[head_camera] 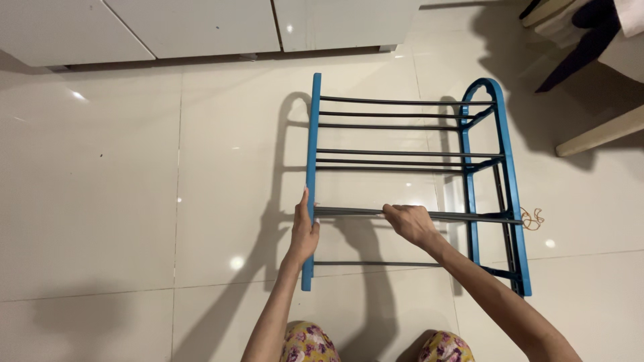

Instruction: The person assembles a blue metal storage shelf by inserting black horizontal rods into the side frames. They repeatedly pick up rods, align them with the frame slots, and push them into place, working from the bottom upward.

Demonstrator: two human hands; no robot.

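Chair (597,40) cut off by top-right edge; cabinets (201,27) cut off at top.

home, prob. bedroom: glossy tile floor (100,201), white cabinet fronts (201,27), blue shoe rack (312,167).

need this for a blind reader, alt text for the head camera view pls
Seen from above, a person's left hand steadies a blue rack side while the right hand grips dark rods across the rack, which stands on a white tiled floor.
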